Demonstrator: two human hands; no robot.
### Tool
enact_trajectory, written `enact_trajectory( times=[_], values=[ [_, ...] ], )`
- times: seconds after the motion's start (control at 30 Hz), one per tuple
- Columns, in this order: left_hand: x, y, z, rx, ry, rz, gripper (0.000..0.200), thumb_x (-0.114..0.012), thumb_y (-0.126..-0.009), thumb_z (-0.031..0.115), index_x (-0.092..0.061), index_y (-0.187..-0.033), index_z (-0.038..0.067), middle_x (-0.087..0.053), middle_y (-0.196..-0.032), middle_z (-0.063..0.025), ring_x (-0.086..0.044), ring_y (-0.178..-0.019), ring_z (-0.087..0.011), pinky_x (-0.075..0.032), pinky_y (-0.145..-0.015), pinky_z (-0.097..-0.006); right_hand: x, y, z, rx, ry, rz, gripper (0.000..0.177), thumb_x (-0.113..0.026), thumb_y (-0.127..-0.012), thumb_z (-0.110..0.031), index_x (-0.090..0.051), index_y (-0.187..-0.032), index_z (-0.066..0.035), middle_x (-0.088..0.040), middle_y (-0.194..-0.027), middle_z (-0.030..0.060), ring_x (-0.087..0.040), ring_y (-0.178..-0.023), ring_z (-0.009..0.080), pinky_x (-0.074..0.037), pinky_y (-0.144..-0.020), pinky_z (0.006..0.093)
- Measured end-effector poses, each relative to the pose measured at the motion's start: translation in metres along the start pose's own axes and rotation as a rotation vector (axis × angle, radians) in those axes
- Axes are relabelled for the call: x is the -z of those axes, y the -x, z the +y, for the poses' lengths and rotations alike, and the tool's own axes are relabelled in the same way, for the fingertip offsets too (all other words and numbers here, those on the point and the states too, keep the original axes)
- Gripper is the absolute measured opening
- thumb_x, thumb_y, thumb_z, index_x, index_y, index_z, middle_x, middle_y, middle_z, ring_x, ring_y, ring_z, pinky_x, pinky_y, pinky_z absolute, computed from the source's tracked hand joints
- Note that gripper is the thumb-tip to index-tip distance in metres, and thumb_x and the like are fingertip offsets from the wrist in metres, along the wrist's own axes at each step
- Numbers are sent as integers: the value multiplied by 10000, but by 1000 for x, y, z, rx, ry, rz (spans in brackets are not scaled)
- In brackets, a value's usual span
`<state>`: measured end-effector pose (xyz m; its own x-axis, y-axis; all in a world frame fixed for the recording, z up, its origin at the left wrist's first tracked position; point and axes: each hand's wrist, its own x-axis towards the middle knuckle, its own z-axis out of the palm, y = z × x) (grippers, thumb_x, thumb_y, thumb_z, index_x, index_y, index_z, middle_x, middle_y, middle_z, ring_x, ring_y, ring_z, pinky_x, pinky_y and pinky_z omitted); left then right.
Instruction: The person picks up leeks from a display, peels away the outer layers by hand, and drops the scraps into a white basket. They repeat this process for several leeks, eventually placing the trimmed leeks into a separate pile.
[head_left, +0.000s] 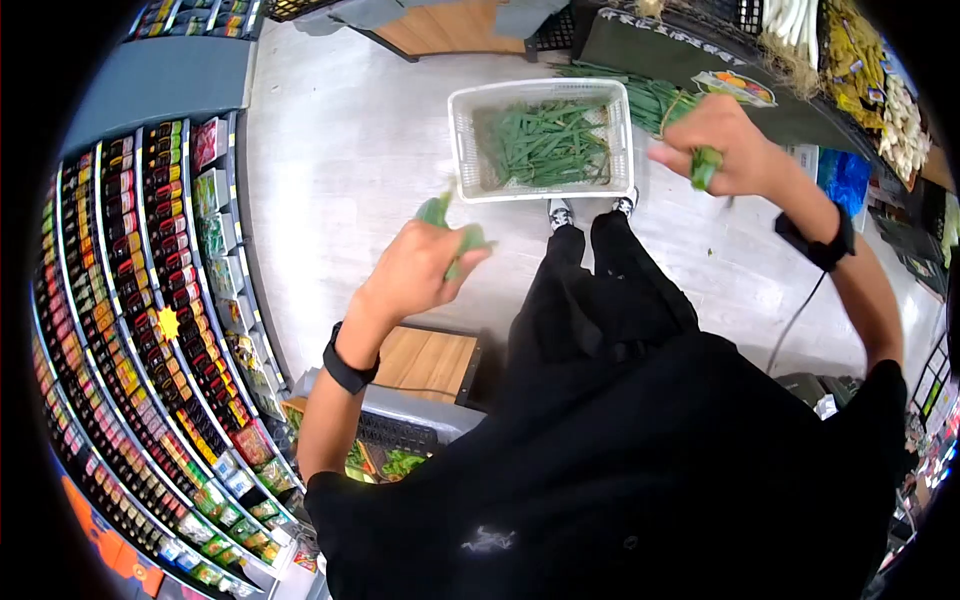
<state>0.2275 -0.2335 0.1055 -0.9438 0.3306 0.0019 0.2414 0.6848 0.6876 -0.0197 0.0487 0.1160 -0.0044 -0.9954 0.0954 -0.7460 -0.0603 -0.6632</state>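
My left hand (425, 270) is closed around a torn green leek leaf (436, 208), whose ends stick out on both sides of the fist. Up on the right, my right hand (725, 145) grips another piece of green leek leaf (705, 168), and its fingers are slightly blurred. Between the two hands, beyond my feet, stands a white plastic basket (460, 150). Inside it lies a loose heap of cut or torn green leaves (550, 145). Long green leek tops (650, 98) lie just right of the basket, partly behind my right hand.
Shelves of bottles and packets (170, 290) curve along the left. White-stemmed leeks (795, 30) and other vegetables fill a display at the upper right. A wooden-topped stand (425, 360) and a black crate of greens (400, 435) sit near my left arm. Pale floor (340, 150) surrounds the basket.
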Motion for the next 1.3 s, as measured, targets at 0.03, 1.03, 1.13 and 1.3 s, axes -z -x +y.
enact_trajectory(
  times=[0.03, 1.03, 1.13, 1.3],
  values=[
    [1, -3, 0, 3, -13, 13, 152, -604, -919, 140, -566, -801, 51, -518, -578, -108, -544, -508, -307, -420, -514, -406, 5, -11, 5, 7, 120, 138, 206, -726, -795, -208, -627, -715, -46, -572, -546, 76, -591, -505, 220, -478, -513, 335],
    [66, -519, 68, -323, 1019, 745, 683, -337, -980, 615, -417, -1391, 76, -439, -1437, -160, -317, -1400, -258, -284, -1103, -481, 78, 216, 145, -784, 34, 1058, 383, -696, -848, -323, -609, -1077, -29, -600, -709, 94, -589, -632, 204, -469, -610, 336],
    [30, -600, -20, 120, 398, 664, 380, -546, -968, 370, -578, -1197, 68, -585, -1272, -113, -530, -1210, -241, -393, -1012, -371, 168, 233, 209, -751, -12, 1292, 382, -615, -912, -342, -581, -1115, -20, -574, -723, 113, -558, -670, 200, -452, -632, 339],
    [-82, -633, -120, 324, -109, 440, 483, -702, -831, 280, -532, -1155, -34, -596, -1129, -254, -577, -1058, -412, -470, -899, -446, 302, 219, 349, -703, 228, 1426, 356, -503, -965, -216, -488, -1223, 30, -614, -933, 253, -606, -860, 386, -465, -765, 426]
  ],
)
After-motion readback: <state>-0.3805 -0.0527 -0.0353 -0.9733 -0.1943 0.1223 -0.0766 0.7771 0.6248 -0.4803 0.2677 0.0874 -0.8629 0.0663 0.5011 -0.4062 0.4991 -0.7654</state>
